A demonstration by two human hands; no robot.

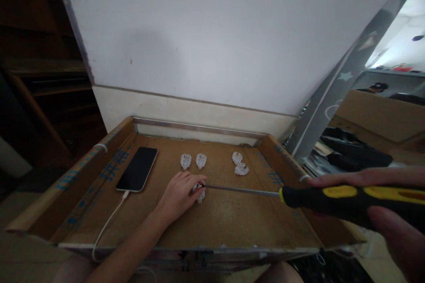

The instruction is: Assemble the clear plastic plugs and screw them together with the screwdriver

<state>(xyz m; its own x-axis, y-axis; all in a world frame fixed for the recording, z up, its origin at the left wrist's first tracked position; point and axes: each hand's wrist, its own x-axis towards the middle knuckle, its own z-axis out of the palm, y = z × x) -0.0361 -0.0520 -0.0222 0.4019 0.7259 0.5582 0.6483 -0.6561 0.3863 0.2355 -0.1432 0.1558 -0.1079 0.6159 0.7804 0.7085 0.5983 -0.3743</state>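
Observation:
My left hand (179,194) rests on the cardboard work surface (229,216) and pinches a small clear plastic plug part (200,193). My right hand (392,212), close to the camera at the right edge, is wrapped round the black and yellow handle of a long screwdriver (348,199). The screwdriver's thin metal shaft (242,190) runs left, and its tip meets the plug part at my left fingers.
Two clear plug parts (193,161) lie behind my left hand, two more (239,164) further right. A black phone (137,169) on a white cable (109,223) lies at the left. Cardboard flaps rim the surface. A white wall stands behind; a metal post and boxes stand at right.

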